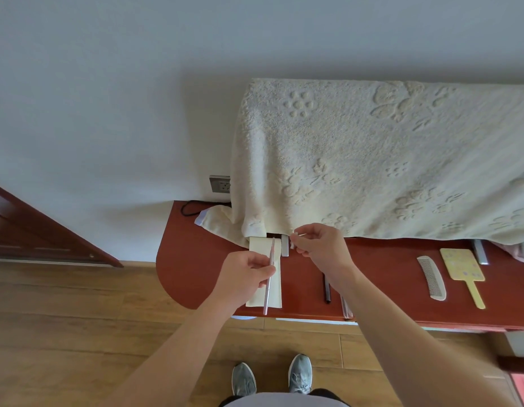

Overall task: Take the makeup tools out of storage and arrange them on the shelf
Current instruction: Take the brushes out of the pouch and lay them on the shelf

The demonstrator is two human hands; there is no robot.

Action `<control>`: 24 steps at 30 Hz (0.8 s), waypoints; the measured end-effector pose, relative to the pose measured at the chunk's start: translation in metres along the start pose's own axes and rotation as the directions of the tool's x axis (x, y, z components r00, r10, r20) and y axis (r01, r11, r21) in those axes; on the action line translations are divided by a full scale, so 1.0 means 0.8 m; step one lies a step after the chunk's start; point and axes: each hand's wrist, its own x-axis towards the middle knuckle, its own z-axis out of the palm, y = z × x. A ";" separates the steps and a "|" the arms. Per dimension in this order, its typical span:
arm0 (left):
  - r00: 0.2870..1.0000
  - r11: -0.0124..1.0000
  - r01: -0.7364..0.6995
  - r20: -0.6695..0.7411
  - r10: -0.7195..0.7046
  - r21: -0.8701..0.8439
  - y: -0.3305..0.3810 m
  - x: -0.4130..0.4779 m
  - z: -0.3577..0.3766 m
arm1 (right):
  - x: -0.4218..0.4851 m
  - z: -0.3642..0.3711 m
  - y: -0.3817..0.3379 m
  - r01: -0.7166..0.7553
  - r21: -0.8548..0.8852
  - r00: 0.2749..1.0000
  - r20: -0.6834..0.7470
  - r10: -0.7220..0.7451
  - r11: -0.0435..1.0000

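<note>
— Where is the tool held?

— The silver stick (267,295) is pinched at mid-shaft by the left hand (249,274), its fingers (262,271) curled round it. It is held above the cream pouch (259,246) at the rounded end of the shelf (196,259).

— And the right hand (319,245)?

— A small white piece (296,235) is nipped between thumb and fingertip, just under the hem of the towel (372,157). What it is cannot be told.

— How is the stick expected to handle?

— It is judged light, stiff and smooth, so likely to roll. A mid-shaft pinch is best kept, and the stick laid flat near the black pencil (326,289). The comb (431,277) and mirror (463,268) are already set out further right.
</note>
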 end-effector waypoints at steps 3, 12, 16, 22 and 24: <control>1.000 1.000 0.011 -0.002 -0.011 -0.012 0.000 0.000 0.001 | 0.003 0.002 0.016 -0.032 -0.015 0.999 0.016 0.033 0.999; 1.000 1.000 0.022 -0.006 -0.022 0.018 -0.003 0.002 0.002 | 0.014 0.010 0.080 -0.139 -0.167 0.988 0.040 0.147 0.976; 0.999 0.999 0.039 -0.019 -0.039 0.016 -0.003 0.006 0.002 | 0.014 0.017 0.116 -0.126 -0.372 0.988 0.040 0.151 0.920; 0.998 0.997 0.063 -0.022 -0.062 0.037 -0.011 0.017 0.002 | 0.021 0.026 0.153 -0.156 -0.476 0.983 0.012 0.183 0.865; 0.997 0.996 0.071 -0.021 -0.070 0.044 -0.015 0.021 0.003 | 0.028 0.028 0.160 -0.156 -0.504 0.984 -0.001 0.179 0.850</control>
